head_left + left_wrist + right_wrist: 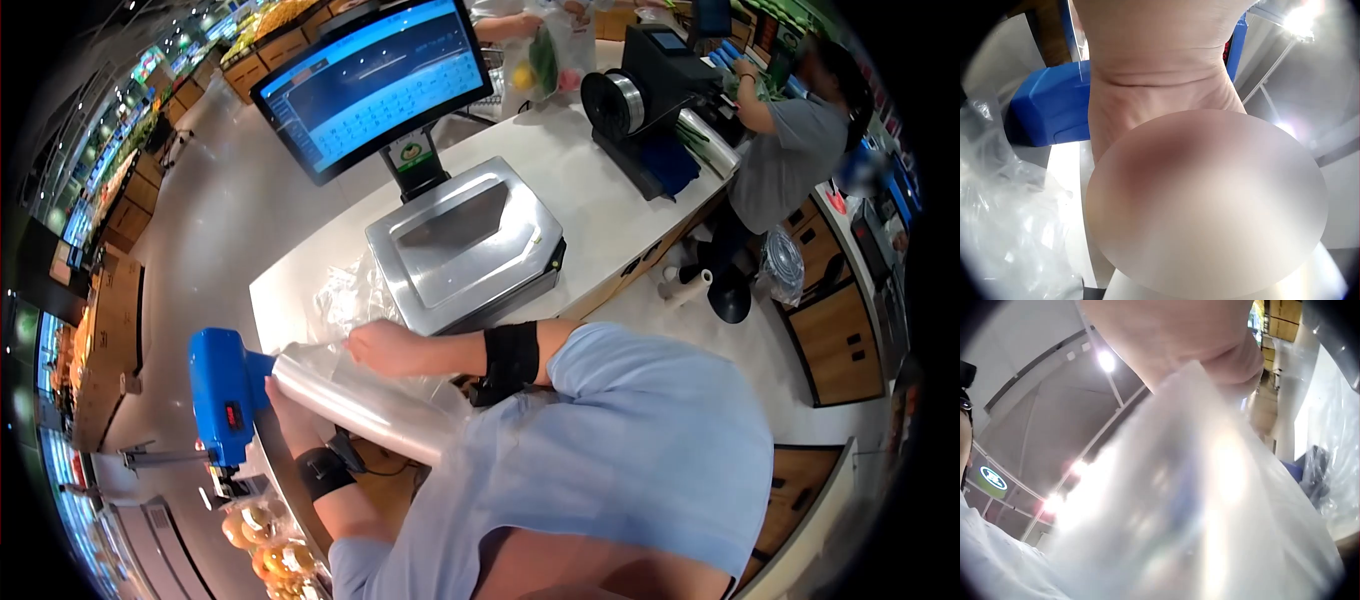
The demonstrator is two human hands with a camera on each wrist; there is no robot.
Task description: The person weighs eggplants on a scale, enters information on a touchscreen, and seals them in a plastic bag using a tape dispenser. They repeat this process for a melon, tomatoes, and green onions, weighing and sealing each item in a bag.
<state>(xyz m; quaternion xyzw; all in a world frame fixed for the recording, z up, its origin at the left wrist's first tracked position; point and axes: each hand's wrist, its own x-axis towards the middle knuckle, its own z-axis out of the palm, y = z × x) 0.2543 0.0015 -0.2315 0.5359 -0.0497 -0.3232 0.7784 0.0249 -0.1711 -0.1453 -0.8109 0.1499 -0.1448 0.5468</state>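
Note:
A long, shiny piece of clear plastic, like a rolled bag (370, 410), slants from the blue device (222, 395) down to the person's waist in the head view. My right hand (388, 350) pinches the plastic's upper edge; the right wrist view shows the sheet (1210, 506) drawn to a point at that hand. Close beside the device, my left hand (290, 415) is at the plastic's far end. Its fingers are hidden there, and I cannot tell whether they grip. In the left wrist view a blurred oval covers much of the hand (1160, 94).
A metal weighing scale (470, 245) with a lit screen (380, 85) stands on the white counter (300, 290). Crumpled clear plastic (345, 295) lies beside it. Packed round fruit (270, 550) is below the device. Another person (790, 150) works by a black machine (650, 90).

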